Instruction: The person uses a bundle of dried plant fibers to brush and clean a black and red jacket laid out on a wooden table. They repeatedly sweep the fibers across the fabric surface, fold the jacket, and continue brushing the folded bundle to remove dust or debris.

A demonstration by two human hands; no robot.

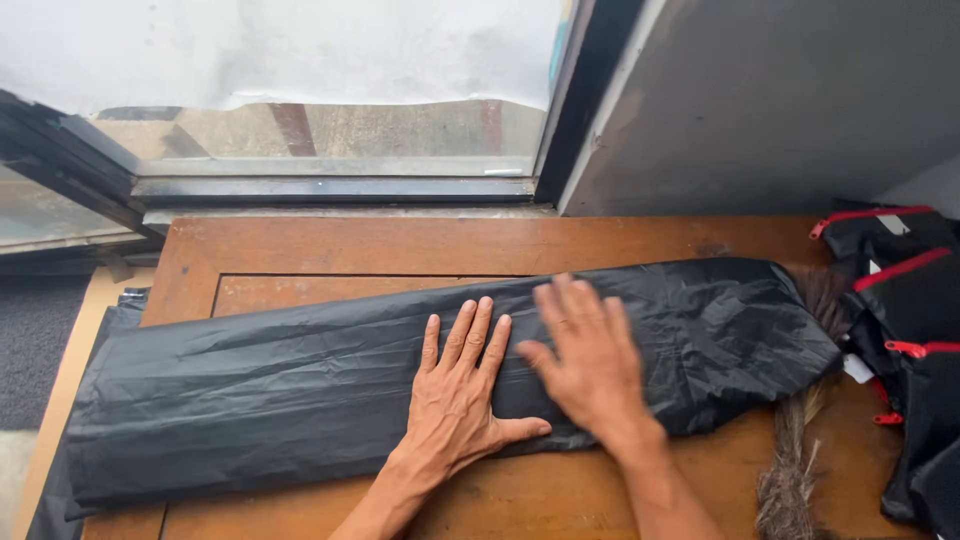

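Wooden tabletop pushed up against a window, with a grey wall to the right, is where this person is working. Across it lies a long black plastic bag, folded flat into a wide strip that runs from the left edge of the table, where it overhangs a little, up toward the right.

Both hands rest flat on the bag near its middle. The left hand is palm down with its fingers stretched out and slightly fanned, thumb pointing right. The right hand sits just beside it, also palm down with the fingers spread; it looks a bit blurred. Neither hand grips anything; they only press on the plastic.

At the bag's right end a brush or broom head of brownish bristles pokes out from under or beside it; I cannot tell which. Black pouches with red zips are piled at the far right edge.

From where I stand, the plastic looks slippery and full of creases, so pressing unevenly could let the layers slide and skew the fold. Trapped air may puff it back up. The overhanging left end could drag the strip off the table, and the bristles could snag or puncture the thin film.
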